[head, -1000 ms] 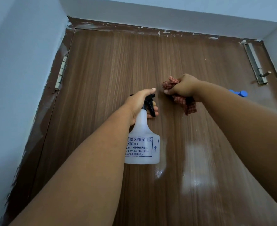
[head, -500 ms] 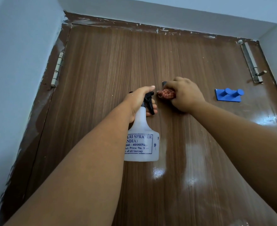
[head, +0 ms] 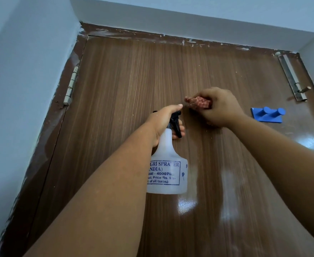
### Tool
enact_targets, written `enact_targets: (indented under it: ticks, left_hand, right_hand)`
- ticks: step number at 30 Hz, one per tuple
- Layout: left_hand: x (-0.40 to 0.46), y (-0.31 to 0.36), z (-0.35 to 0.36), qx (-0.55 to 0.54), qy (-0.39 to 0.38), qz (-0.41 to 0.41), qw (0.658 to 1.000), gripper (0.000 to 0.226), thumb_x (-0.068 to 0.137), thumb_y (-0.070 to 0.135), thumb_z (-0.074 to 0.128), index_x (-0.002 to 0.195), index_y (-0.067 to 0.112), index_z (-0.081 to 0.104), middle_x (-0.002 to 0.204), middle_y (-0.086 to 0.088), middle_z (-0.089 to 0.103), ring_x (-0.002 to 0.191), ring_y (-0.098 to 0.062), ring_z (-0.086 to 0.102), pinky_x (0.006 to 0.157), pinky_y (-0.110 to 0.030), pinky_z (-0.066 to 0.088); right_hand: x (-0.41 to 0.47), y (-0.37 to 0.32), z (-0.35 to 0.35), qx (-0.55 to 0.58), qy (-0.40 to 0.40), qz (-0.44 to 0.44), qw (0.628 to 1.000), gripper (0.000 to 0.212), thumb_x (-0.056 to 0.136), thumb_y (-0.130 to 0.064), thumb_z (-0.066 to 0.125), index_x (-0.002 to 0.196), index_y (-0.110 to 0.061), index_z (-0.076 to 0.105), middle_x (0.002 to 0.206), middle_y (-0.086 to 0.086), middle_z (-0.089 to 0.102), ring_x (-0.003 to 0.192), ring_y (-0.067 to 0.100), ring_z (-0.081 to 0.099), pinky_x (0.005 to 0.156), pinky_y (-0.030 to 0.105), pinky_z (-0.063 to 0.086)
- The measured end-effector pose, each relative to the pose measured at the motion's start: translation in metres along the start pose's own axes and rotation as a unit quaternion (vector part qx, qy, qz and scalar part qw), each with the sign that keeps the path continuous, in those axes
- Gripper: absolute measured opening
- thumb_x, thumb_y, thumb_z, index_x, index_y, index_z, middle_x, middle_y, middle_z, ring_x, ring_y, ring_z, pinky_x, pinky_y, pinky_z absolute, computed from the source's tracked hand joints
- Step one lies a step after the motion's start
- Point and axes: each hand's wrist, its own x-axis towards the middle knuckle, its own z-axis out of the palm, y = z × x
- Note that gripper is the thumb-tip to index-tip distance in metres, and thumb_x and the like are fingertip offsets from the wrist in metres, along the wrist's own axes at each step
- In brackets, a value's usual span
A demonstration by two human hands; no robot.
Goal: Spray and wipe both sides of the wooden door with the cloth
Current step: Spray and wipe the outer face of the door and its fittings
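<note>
Door: a brown wooden door [head: 126,93] with vertical grain fills the view, seen from below toward its top edge, set in a frame flecked with pale paint and flanked by light blue walls.
Left hand: the left hand [head: 163,123] is closed around the neck of a spray bottle [head: 168,169], the grip grasping it just under the black trigger head [head: 175,123], with fingers curled at the trigger and the index finger stretched along the top.
Spray bottle: translucent white, printed with blue lettering, it hangs upright below the hand, close in front of the door's middle.
Right hand: the right hand [head: 218,107] is clenched on a bunched red-and-white checked cloth [head: 198,102], knuckles turned to the camera and held at the door face just right of the bottle's nozzle.
Cloth: a wad of it sticks out from the left side of the fist; whether it touches the wood cannot be told.
Wet patches: glossy streaks and a bright reflection [head: 186,204] shine on the door nearer the camera, below both hands.
Fittings: a blue double hook [head: 267,115] is fixed to the door right of the cloth hand, a metal latch bolt [head: 292,78] runs along the far right edge, and a hinge [head: 71,86] sits on the left.
</note>
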Motion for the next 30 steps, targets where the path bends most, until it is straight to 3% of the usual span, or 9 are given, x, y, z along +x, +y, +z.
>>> enact_targets:
  ticks: [4, 7, 11, 15, 17, 19, 21, 26, 30]
  left_hand:
    - [0.000, 0.000, 0.001, -0.005, -0.001, 0.001, 1.000, 0.040, 0.092, 0.042, 0.065, 0.088, 0.002, 0.065, 0.067, -0.009, 0.068, 0.067, -0.028, 0.069, 0.098, -0.051, 0.054]
    - [0.000, 0.001, 0.001, -0.010, -0.003, -0.003, 1.000, 0.040, 0.092, 0.042, 0.065, 0.088, 0.002, 0.065, 0.067, -0.010, 0.067, 0.066, -0.027, 0.068, 0.097, -0.050, 0.054]
    - [-0.001, 0.002, 0.001, -0.003, -0.008, -0.009, 1.000, 0.041, 0.093, 0.042, 0.063, 0.088, 0.002, 0.064, 0.069, -0.011, 0.066, 0.065, -0.026, 0.068, 0.092, -0.044, 0.056]
    - [0.000, 0.002, 0.001, -0.005, -0.004, -0.006, 1.000, 0.040, 0.093, 0.042, 0.064, 0.087, 0.002, 0.064, 0.068, -0.011, 0.067, 0.065, -0.027, 0.068, 0.095, -0.047, 0.054]
    - [0.000, 0.002, 0.001, -0.003, -0.002, -0.005, 1.000, 0.040, 0.093, 0.041, 0.063, 0.085, 0.002, 0.064, 0.067, -0.011, 0.067, 0.065, -0.027, 0.068, 0.095, -0.047, 0.054]
    - [0.000, 0.001, 0.002, 0.002, -0.001, -0.006, 1.000, 0.041, 0.093, 0.042, 0.063, 0.083, 0.003, 0.065, 0.066, -0.010, 0.067, 0.065, -0.028, 0.068, 0.095, -0.047, 0.054]
    - [0.001, 0.002, 0.002, 0.009, -0.001, -0.006, 1.000, 0.041, 0.093, 0.042, 0.063, 0.082, 0.003, 0.065, 0.065, -0.010, 0.068, 0.066, -0.028, 0.069, 0.095, -0.047, 0.054]
    - [0.001, 0.001, 0.001, 0.012, 0.001, -0.005, 1.000, 0.041, 0.092, 0.042, 0.064, 0.085, 0.002, 0.066, 0.068, -0.011, 0.068, 0.067, -0.028, 0.069, 0.092, -0.045, 0.056]
    - [-0.004, 0.003, 0.001, 0.018, -0.002, -0.006, 1.000, 0.040, 0.092, 0.042, 0.063, 0.083, 0.003, 0.065, 0.069, -0.012, 0.068, 0.067, -0.029, 0.069, 0.091, -0.044, 0.055]
  right_hand:
    - [0.001, -0.003, -0.022, 0.332, -0.123, 0.205, 0.912, 0.029, 0.093, -0.022, 0.066, 0.121, -0.014, 0.062, 0.106, 0.000, 0.069, 0.097, 0.015, 0.066, 0.078, 0.027, 0.052]
    - [0.000, 0.003, -0.025, 0.365, -0.073, 0.245, 0.895, 0.022, 0.097, -0.019, 0.061, 0.118, -0.012, 0.061, 0.096, 0.002, 0.069, 0.083, 0.012, 0.067, 0.065, 0.023, 0.051]
    - [0.007, 0.022, -0.011, 0.193, 0.136, 0.237, 0.942, 0.027, 0.096, -0.030, 0.062, 0.121, -0.020, 0.063, 0.114, 0.001, 0.065, 0.101, 0.017, 0.060, 0.083, 0.028, 0.048]
    - [0.004, 0.029, -0.005, 0.121, 0.292, 0.158, 0.935, 0.028, 0.096, -0.021, 0.058, 0.123, -0.017, 0.062, 0.118, 0.000, 0.061, 0.100, 0.009, 0.051, 0.081, 0.019, 0.040]
    - [0.006, 0.026, 0.001, 0.002, 0.214, -0.041, 0.976, 0.030, 0.090, -0.012, 0.057, 0.118, -0.017, 0.066, 0.115, 0.000, 0.060, 0.103, 0.016, 0.052, 0.086, 0.029, 0.046]
    - [0.011, 0.024, 0.011, -0.105, 0.032, -0.192, 0.975, 0.047, 0.081, -0.003, 0.059, 0.121, -0.024, 0.068, 0.123, 0.000, 0.062, 0.112, 0.026, 0.051, 0.095, 0.039, 0.043]
    - [0.016, 0.022, 0.010, -0.133, -0.062, -0.185, 0.972, 0.059, 0.078, 0.003, 0.058, 0.126, -0.030, 0.066, 0.133, -0.005, 0.059, 0.122, 0.024, 0.046, 0.102, 0.039, 0.037]
    - [0.020, 0.024, -0.003, -0.094, -0.003, -0.011, 0.996, 0.056, 0.085, 0.001, 0.054, 0.132, -0.028, 0.061, 0.144, 0.001, 0.050, 0.131, 0.028, 0.038, 0.110, 0.043, 0.032]
    - [-0.014, 0.028, 0.012, -0.150, 0.032, -0.073, 0.985, 0.046, 0.085, -0.020, 0.057, 0.131, -0.018, 0.062, 0.140, 0.011, 0.055, 0.118, 0.036, 0.048, 0.100, 0.039, 0.037]
